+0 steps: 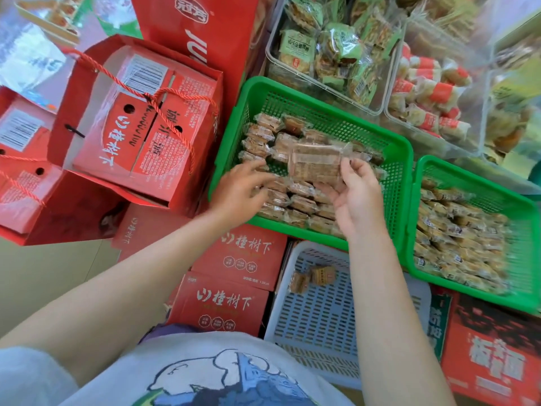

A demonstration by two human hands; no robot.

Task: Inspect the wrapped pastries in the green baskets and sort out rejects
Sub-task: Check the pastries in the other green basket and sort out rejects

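Two green baskets stand side by side. The left green basket (322, 112) holds rows of clear-wrapped brown pastries (298, 203). My right hand (355, 197) holds up one wrapped pastry (317, 164) above that basket, pinched at its right edge. Blurred by motion, my left hand (240, 194) reaches over the basket's left side with its fingers on the pastries there; whether it grips one is unclear. The right green basket (515, 200) is full of paler wrapped pastries (456, 241). A grey-blue basket (316, 315) below contains two wrapped pastries (313, 278).
Red gift bags with boxes (137, 124) stand to the left. Red cartons (231, 276) lie under the baskets. Clear bins of green-wrapped snacks (328, 51) and red-striped snacks (427, 95) sit behind. A red carton (494, 353) is at the lower right.
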